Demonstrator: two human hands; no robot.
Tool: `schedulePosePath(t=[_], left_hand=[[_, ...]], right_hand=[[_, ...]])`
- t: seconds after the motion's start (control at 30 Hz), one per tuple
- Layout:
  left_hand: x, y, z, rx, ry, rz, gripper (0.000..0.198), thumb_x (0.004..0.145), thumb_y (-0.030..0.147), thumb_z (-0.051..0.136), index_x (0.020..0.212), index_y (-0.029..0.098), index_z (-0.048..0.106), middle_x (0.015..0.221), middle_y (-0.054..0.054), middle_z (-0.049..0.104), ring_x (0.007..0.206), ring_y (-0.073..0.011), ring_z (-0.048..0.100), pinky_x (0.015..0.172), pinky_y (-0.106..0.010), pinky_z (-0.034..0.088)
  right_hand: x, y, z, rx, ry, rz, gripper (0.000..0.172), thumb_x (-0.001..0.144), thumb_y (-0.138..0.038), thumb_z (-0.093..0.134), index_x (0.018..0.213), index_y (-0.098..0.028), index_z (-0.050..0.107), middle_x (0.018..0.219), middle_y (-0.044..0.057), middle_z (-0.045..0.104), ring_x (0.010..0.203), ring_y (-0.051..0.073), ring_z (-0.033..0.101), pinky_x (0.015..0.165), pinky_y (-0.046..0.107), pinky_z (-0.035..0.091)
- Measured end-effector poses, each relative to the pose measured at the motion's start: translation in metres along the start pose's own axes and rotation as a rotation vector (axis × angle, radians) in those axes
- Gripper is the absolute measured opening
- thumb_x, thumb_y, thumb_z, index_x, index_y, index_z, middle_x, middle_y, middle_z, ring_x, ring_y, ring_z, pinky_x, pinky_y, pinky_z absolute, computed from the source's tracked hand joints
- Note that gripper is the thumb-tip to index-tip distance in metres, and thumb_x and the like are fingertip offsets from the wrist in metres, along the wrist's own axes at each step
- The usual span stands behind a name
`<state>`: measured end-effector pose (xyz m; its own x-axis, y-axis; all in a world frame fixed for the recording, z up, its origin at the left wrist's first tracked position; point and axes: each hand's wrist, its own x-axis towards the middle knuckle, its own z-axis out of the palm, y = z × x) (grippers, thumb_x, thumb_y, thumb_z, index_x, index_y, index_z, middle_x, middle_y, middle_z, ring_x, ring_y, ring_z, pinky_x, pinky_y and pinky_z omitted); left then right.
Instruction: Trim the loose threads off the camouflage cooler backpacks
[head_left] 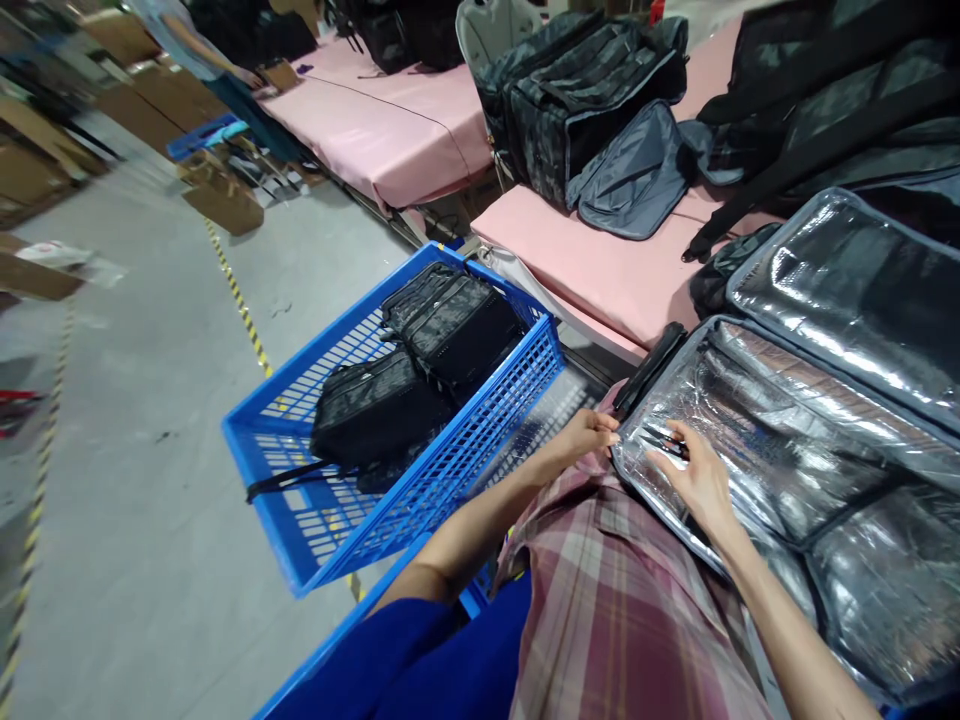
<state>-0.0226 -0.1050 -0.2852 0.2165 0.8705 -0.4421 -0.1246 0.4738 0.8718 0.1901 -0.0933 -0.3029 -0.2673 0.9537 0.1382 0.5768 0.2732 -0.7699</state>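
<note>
An insulated bag (pixel 750 440) with a crinkled silver lining lies opened out at the right, its lined flap (pixel 847 290) folded back. My left hand (pixel 589 436) is closed at the bag's near left corner, its fingers pinching the dark edge binding. Just to the right, my right hand (pixel 701 478) holds small dark thread snips (pixel 666 442) between thumb and fingers, over the silver lining. The blades point toward my left hand. Whether a thread lies between the hands is too small to tell.
Left of me, a blue plastic crate (pixel 330 560) holds several dark camouflage bags (pixel 457 325). Behind the work stands a pink-covered table (pixel 570 260) with an open camouflage backpack (pixel 585 110) and black straps (pixel 825 150). A person (pixel 202 60) stands farther off beside cardboard boxes (pixel 150 105).
</note>
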Motion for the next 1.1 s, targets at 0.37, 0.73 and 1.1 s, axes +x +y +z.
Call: schedulePosePath(t=[0.37, 0.73, 1.1], left_hand=[[0.014, -0.003, -0.011, -0.121, -0.173, -0.091, 0.044, 0.044, 0.042, 0.083, 0.062, 0.008, 0.062, 0.054, -0.003, 0.061, 0.047, -0.0099, 0.055, 0.052, -0.021, 0.044], [0.010, -0.004, -0.011, -0.066, -0.144, -0.101, 0.045, 0.047, 0.043, 0.081, 0.067, 0.008, 0.061, 0.058, -0.003, 0.061, 0.050, -0.0103, 0.055, 0.057, -0.024, 0.046], [0.004, 0.036, 0.014, 0.799, 0.350, 0.362, 0.027, 0.064, 0.024, 0.076, 0.088, 0.016, 0.065, 0.079, 0.000, 0.060, 0.072, -0.0127, 0.057, 0.070, -0.024, 0.045]], right_hand=[[0.011, 0.002, 0.004, -0.282, -0.040, -0.463, 0.014, 0.091, -0.022, 0.048, 0.093, -0.018, 0.061, 0.085, 0.004, 0.064, 0.079, 0.017, 0.049, 0.076, 0.033, 0.028], [0.007, -0.005, 0.001, -0.226, -0.059, -0.419, 0.015, 0.090, -0.030, 0.052, 0.091, -0.021, 0.064, 0.083, 0.003, 0.065, 0.079, 0.018, 0.051, 0.074, 0.033, 0.032], [-0.038, 0.004, -0.049, -0.046, 0.233, -0.045, 0.027, 0.085, -0.044, 0.055, 0.097, -0.020, 0.059, 0.085, 0.003, 0.065, 0.071, 0.017, 0.062, 0.064, 0.028, 0.049]])
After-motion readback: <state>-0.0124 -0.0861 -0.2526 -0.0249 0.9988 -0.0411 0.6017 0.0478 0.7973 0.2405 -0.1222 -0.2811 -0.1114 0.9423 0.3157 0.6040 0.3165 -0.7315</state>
